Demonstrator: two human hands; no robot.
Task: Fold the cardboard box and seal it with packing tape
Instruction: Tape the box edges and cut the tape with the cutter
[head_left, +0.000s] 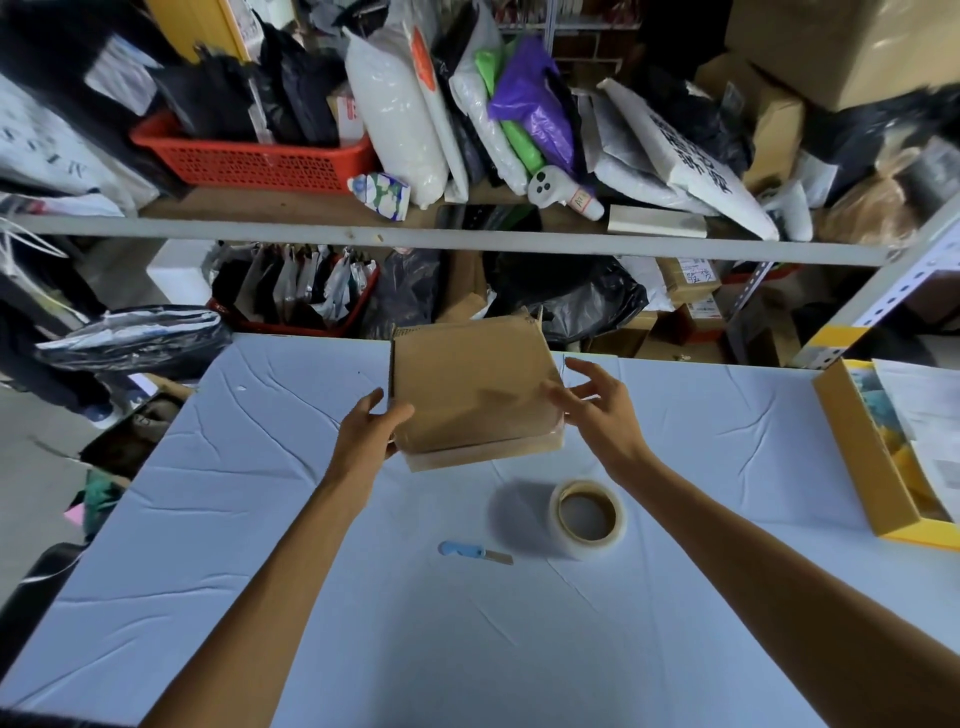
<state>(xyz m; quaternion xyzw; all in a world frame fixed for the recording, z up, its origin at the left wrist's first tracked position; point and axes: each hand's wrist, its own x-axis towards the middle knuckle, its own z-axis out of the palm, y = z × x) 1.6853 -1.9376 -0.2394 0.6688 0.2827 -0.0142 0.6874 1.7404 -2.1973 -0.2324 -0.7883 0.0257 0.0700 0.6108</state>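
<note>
My left hand (371, 431) gripped the near left corner of the cardboard box (467, 395), far across the table (260, 519). My right hand (592, 410) was open, fingers spread, beside its right edge. The tape roll (589, 512) and blue knife (472, 552) lay nearer me, untouched.

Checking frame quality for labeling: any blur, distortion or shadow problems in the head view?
Head view: wide-angle distortion stretches and smears the corners; the right hand is slightly motion-blurred; the tape roll casts a soft shadow to its left; a dim shadow crosses the box top; no harsh glare.
</note>
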